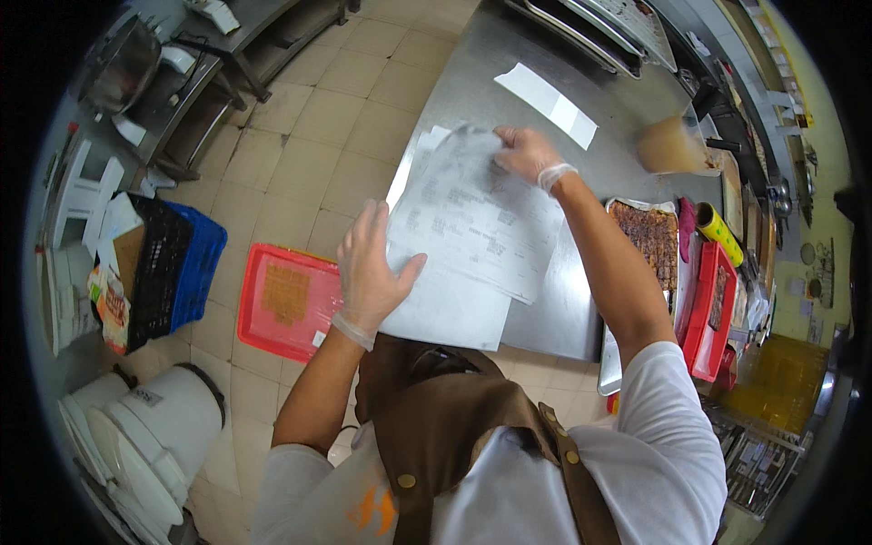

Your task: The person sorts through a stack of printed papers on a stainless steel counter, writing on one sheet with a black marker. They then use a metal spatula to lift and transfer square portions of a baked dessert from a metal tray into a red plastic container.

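A stack of printed paper sheets (pixel 477 225) lies fanned at the corner of the steel worktable. Its print is small and partly blurred. At the stack's far right edge, my right hand (pixel 528 155), in a clear plastic glove, pinches the upper sheets between thumb and fingers. The far edge of those sheets is blurred and looks curled. My left hand (pixel 371 266), gloved the same way, is at the stack's left edge with its thumb spread over the paper and nothing gripped. Under the printed sheets, a blank white sheet (pixel 443 320) sticks out towards my brown apron (pixel 449 415).
On the steel worktable (pixel 470 88) lie a white paper strip (pixel 548 105), a plastic jug (pixel 671 144) and a tray of browned baked food (pixel 644 238). A red crate (pixel 708 313) stands right. Left are a red tray (pixel 286 300), a blue crate (pixel 197 262) and white buckets (pixel 163 415).
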Available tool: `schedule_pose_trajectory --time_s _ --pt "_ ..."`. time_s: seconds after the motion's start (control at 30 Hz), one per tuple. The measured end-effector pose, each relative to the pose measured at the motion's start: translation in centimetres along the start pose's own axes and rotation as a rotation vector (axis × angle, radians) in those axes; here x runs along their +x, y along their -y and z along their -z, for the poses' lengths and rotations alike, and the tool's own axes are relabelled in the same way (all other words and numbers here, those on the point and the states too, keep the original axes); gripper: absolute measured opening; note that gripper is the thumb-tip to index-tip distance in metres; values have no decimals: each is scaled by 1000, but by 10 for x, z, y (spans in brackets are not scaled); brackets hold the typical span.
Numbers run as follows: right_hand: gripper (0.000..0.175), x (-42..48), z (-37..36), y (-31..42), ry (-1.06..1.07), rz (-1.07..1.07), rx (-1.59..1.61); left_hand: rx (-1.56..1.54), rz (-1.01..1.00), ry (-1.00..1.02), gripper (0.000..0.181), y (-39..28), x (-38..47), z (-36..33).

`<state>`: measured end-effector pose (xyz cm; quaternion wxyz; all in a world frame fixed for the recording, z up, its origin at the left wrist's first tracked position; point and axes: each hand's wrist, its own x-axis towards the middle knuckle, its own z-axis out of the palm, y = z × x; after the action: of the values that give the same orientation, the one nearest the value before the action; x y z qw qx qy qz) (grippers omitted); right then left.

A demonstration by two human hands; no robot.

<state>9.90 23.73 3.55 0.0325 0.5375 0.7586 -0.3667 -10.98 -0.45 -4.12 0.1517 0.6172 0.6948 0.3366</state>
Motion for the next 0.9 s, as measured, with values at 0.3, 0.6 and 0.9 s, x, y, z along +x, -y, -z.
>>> schedule_pose_trajectory --time_s 0.3,0.6,0.9 --pt "60 71 25 -61 -539 38 -202 -30 27 142 88 17 51 -27" --pt "85 56 7 -106 -368 -319 -399 65 65 220 80 11 58 -37" --pt "59 -63 -45 -87 -785 -166 55 7 -91 155 71 13 54 -50"
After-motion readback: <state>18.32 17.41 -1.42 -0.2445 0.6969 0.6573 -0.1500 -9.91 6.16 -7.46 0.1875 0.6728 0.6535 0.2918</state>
